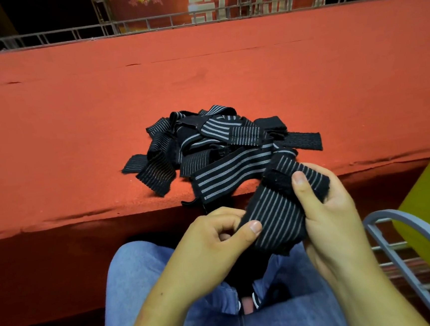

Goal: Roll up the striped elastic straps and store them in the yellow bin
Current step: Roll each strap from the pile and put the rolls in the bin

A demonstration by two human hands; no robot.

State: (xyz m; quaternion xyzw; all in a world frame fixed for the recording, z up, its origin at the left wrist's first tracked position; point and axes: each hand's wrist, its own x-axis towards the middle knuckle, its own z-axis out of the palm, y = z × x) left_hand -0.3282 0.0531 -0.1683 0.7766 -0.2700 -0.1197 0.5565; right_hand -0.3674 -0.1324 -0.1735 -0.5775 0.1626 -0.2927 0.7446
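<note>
1. The left hand pinches the near-left edge of a black striped strap between thumb and curled fingers.
2. The right hand grips the same strap's far end, thumb on top and fingers curled beneath.
3. The strap is held over the person's jeans, just near of the counter edge.
4. A pile of striped straps lies on the red counter, partly overhanging its near edge.
5. The yellow bin stands at the right, behind a grey metal frame.
</note>
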